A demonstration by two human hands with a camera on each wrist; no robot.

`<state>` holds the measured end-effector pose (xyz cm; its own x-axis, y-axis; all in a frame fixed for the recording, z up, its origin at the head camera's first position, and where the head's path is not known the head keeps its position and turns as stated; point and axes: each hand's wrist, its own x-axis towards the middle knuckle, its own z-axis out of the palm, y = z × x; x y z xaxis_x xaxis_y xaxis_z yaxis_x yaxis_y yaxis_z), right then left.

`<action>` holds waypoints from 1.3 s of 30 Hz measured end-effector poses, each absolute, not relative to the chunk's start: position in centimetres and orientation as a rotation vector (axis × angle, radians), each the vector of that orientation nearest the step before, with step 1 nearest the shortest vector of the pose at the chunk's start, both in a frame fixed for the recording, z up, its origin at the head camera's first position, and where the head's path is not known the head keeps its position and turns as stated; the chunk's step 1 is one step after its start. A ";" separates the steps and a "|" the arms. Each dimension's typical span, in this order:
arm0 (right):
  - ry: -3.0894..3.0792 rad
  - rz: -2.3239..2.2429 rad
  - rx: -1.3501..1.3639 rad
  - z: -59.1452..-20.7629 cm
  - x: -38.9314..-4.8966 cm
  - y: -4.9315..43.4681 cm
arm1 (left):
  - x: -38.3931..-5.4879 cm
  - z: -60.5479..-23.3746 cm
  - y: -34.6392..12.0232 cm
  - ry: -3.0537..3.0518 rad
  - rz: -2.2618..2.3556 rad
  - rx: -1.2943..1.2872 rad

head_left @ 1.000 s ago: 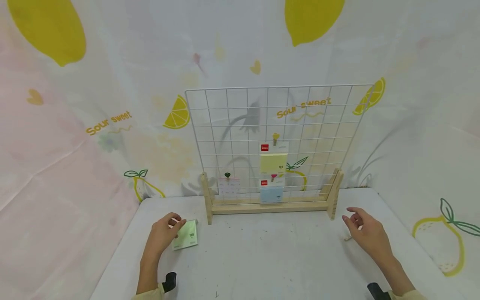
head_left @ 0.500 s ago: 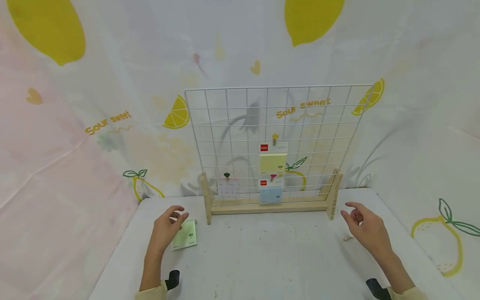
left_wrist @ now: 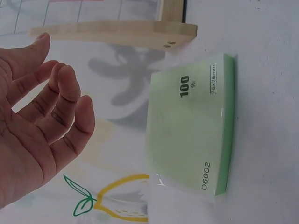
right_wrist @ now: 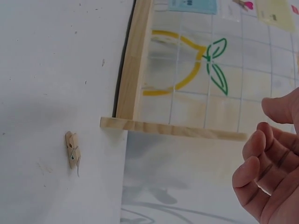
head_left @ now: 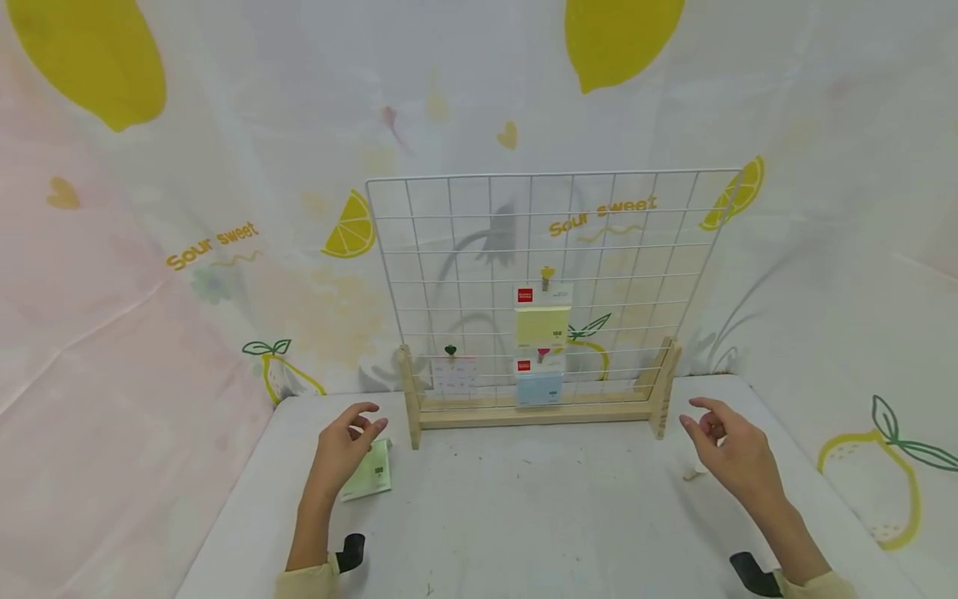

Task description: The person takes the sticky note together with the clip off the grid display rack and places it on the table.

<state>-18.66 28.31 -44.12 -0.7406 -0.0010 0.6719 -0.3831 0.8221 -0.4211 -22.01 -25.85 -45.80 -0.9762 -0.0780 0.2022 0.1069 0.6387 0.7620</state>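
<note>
My left hand (head_left: 340, 453) hovers over the table's left side with fingers loosely bent and nothing in them. Below it lies a pale green sticky note pad (left_wrist: 189, 126) in clear wrap, partly covered by the hand in the head view. On the right, my right hand (head_left: 737, 457) is held above the table, also holding nothing, thumb and forefinger apart. A small wooden clothespin (right_wrist: 71, 149) lies on the table near it. A white wire grid rack (head_left: 614, 274) stands at the back, bearing a yellow sticky note pad (head_left: 542, 327) above a blue sticky note pad (head_left: 539, 389).
The rack stands on a wooden base (head_left: 535, 416) with upright side feet. At its lower left hangs a pale printed paper (head_left: 454, 376) under a dark green clip (head_left: 451, 350). A lemon-print cloth (head_left: 299, 125) hangs behind the white table (head_left: 516, 524).
My left hand has lifted off the green sticky note pad and shifted slightly right and forward. My right hand has risen slightly. The pads on the rack stay in place.
</note>
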 end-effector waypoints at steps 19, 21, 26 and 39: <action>-2.237 0.740 0.325 -42.8 -19.2 27.2 | -23.2 -45.3 -24.2 -2.639 -1.196 -0.081; -2.235 0.742 0.327 -42.7 -19.2 27.1 | -23.3 -45.2 -24.0 -2.636 -1.199 -0.096; -2.231 0.753 0.316 -42.5 -19.2 27.1 | -23.5 -44.9 -23.5 -2.620 -1.208 -0.106; -2.231 0.729 0.343 -42.0 -19.7 27.0 | -24.0 -45.0 -22.4 -2.566 -1.239 -0.168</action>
<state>-19.66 27.02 -41.97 -0.6825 -0.0198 0.7306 -0.4475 0.8017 -0.3962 -23.99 -22.41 -44.98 -0.9523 -0.0193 0.3044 0.2264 0.6242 0.7477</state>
